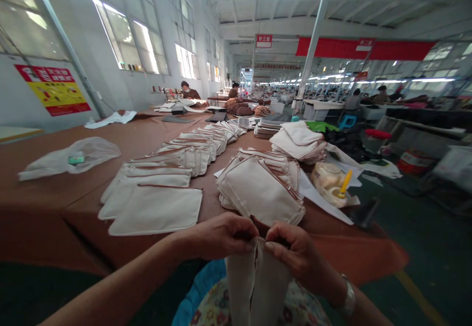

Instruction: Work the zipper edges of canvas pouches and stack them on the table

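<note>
Head view shows the left hand [230,233] and right hand [295,251] pinching the top of a white fabric piece [239,286] at the table's [47,203] near edge. It looks unfinished, a gap running down it; whether the stack [258,193] and fanned row [158,208] beyond are done cannot be told.

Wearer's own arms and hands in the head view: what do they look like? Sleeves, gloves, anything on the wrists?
Both the left hand and right hand are ungloved. The visible forearms show no sleeves. A broad, silvery bracelet circles the right wrist; nothing shows on the left one. No cables.
</note>
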`<move>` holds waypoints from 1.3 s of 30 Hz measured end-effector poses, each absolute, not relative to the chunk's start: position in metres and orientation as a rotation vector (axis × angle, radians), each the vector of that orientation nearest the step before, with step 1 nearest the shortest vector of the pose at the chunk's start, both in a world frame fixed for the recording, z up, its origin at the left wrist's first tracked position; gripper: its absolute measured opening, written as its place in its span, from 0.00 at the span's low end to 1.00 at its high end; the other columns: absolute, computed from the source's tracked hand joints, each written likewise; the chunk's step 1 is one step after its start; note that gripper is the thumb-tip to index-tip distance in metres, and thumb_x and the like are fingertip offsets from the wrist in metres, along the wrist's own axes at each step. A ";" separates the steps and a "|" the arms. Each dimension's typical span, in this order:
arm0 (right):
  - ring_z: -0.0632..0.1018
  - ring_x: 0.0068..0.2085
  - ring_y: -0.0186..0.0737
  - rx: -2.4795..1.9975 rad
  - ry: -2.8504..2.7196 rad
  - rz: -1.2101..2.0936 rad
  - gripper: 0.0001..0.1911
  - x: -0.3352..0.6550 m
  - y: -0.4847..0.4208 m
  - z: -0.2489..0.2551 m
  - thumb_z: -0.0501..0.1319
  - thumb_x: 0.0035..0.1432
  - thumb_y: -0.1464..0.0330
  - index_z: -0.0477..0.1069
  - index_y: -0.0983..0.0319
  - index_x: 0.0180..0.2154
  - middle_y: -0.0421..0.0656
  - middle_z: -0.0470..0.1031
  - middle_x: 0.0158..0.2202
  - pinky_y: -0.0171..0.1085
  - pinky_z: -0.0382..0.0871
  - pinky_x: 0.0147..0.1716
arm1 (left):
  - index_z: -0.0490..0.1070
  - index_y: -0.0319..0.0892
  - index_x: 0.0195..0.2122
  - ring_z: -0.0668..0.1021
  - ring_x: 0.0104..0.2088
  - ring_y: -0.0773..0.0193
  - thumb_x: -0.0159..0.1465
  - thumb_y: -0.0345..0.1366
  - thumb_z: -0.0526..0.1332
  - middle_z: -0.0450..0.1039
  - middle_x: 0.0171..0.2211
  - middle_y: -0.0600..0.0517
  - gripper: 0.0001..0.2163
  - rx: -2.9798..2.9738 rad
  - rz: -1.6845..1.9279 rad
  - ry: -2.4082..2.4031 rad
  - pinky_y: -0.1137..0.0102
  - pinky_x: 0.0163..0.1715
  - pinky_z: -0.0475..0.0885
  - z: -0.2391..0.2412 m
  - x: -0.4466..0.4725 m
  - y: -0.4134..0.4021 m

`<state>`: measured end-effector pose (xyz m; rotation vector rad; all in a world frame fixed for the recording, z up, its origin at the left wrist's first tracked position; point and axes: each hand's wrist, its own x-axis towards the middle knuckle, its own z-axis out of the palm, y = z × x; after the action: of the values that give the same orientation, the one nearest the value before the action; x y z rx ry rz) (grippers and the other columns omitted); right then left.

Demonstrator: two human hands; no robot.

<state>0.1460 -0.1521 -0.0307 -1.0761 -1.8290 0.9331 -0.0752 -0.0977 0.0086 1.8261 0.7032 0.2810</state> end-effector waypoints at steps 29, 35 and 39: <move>0.58 0.28 0.33 -1.093 -1.604 1.278 0.18 0.149 -0.153 -0.045 0.50 0.67 0.57 0.60 0.61 0.30 0.35 0.56 0.26 0.33 0.54 0.25 | 0.75 0.34 0.31 0.61 0.24 0.70 0.53 0.34 0.64 0.65 0.23 0.56 0.08 1.461 0.235 0.730 0.74 0.24 0.54 0.000 -0.047 -0.097; 0.59 0.29 0.33 -1.041 -1.624 1.307 0.17 0.147 -0.152 -0.041 0.63 0.57 0.56 0.62 0.62 0.31 0.36 0.59 0.27 0.33 0.55 0.27 | 0.73 0.36 0.31 0.59 0.25 0.70 0.57 0.33 0.58 0.61 0.23 0.58 0.06 1.638 0.268 0.733 0.75 0.23 0.52 0.001 -0.043 -0.103; 0.60 0.28 0.32 -1.080 -1.551 1.379 0.13 0.145 -0.152 -0.048 0.63 0.58 0.62 0.64 0.63 0.31 0.36 0.62 0.26 0.32 0.54 0.26 | 0.71 0.37 0.29 0.60 0.25 0.71 0.60 0.32 0.56 0.60 0.24 0.58 0.06 1.811 0.226 0.761 0.75 0.22 0.54 0.006 -0.045 -0.103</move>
<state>0.1451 -0.1521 -0.0476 -1.0796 -1.5514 1.3787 -0.0449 -0.1032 0.0059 1.8110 0.7609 0.2258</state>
